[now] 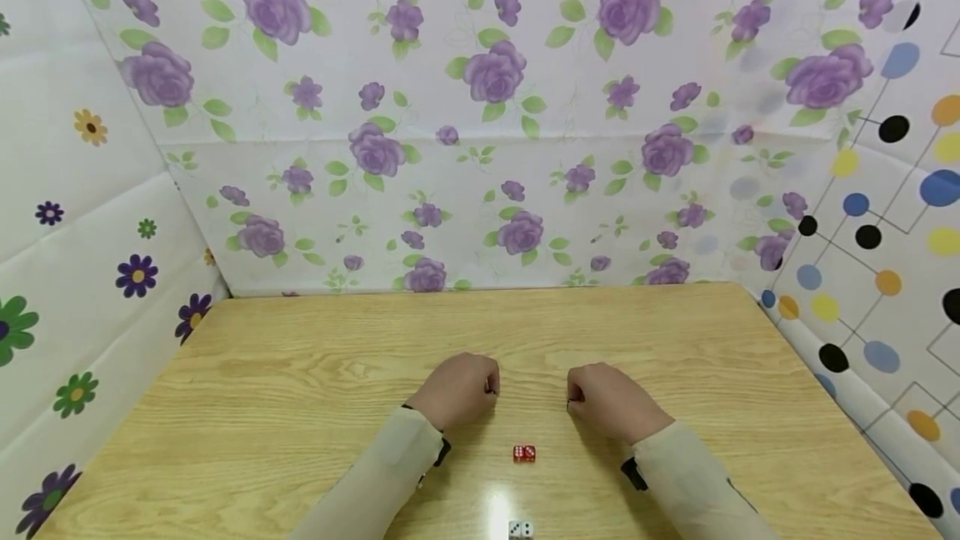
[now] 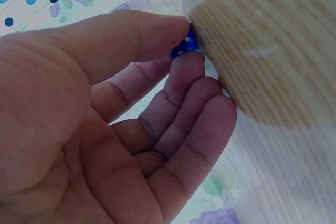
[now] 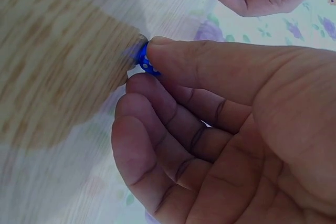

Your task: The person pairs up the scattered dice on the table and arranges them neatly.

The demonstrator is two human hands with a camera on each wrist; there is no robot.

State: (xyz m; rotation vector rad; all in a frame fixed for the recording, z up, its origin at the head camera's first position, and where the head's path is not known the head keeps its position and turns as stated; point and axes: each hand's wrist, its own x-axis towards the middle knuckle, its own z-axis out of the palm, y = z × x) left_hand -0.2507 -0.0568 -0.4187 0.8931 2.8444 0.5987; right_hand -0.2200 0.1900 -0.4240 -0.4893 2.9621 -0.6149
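Between thumb and fingers my left hand (image 1: pixel 459 390) pinches a blue die (image 2: pixel 185 44) with white dots, close to the wooden tabletop. A second blue die (image 3: pixel 146 62) is pinched in the same way by my right hand (image 1: pixel 613 400), also low over the wood. In the head view both dice are hidden behind the hands, which face each other with a gap between them. Two red dice (image 1: pixel 524 454) sit side by side on the table, nearer to me than the hands. Closer still, two white dice (image 1: pixel 521 529) lie together at the lower edge of the view.
The wooden table (image 1: pixel 300 373) meets a flowered cloth (image 1: pixel 450 190) at its back edge. Cloth with daisies (image 1: pixel 75 273) hangs on the left, and dotted cloth (image 1: pixel 862 273) on the right. Light reflects off the tabletop between the red and white dice.
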